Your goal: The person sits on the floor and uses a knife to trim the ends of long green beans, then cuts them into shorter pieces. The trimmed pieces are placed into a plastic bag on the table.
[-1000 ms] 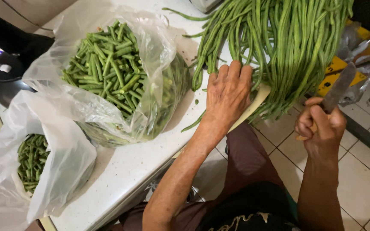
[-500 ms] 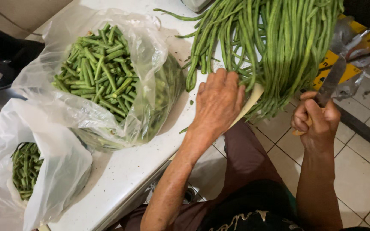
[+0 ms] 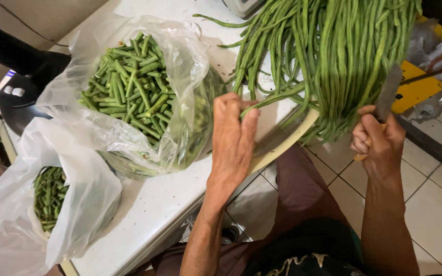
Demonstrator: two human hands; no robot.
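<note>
My left hand (image 3: 234, 140) lies at the near edge of a white table (image 3: 154, 204), its fingers closed on the ends of a few long green beans (image 3: 333, 56) from a big loose pile. My right hand (image 3: 377, 140) is shut on a knife (image 3: 387, 94), blade pointing up beside the pile's hanging ends. A light cutting board (image 3: 282, 145) sticks out under the beans. Left of my left hand stands a clear plastic bag of cut bean pieces (image 3: 134, 92).
A second plastic bag with cut beans (image 3: 49, 197) sits at the table's near left corner. A black stand (image 3: 24, 76) is at far left. Tiled floor (image 3: 436, 204) lies below right, with a yellow object (image 3: 418, 89) behind the knife.
My left hand has turned from lying flat on the beans to pinching a few bean ends. The right hand with the knife has come closer to the pile.
</note>
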